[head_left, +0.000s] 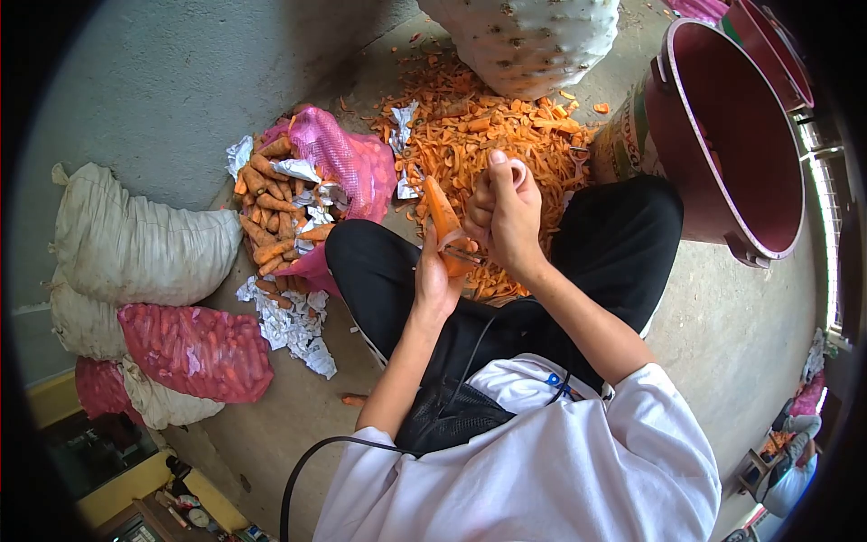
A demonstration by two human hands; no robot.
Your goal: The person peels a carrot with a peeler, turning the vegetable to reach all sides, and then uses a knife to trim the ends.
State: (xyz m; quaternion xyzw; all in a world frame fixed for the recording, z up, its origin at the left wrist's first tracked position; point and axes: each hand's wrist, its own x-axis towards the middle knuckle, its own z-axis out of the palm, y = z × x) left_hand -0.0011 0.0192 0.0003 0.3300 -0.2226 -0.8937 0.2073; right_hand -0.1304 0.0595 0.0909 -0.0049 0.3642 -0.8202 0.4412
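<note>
My left hand [435, 278] is wrapped round a peeled orange carrot [440, 210], its narrow end pointing up and away. Beside it, my right hand [510, 212] is closed round the handle of a peeler [463, 254], whose metal blade lies across the thick lower part of the carrot. Under and beyond both hands spreads a wide heap of orange peelings [488, 135]. To the left, unpeeled carrots [268, 212] spill from an open pink mesh bag [348, 163] among crumpled paper.
A large maroon tub [664, 135] stands at the right, with another behind it. A full white sack [533, 36] is beyond the peelings. White sacks [144, 239] and a red mesh bag of carrots [194, 352] lie left. A person [790, 479] is at the far lower right.
</note>
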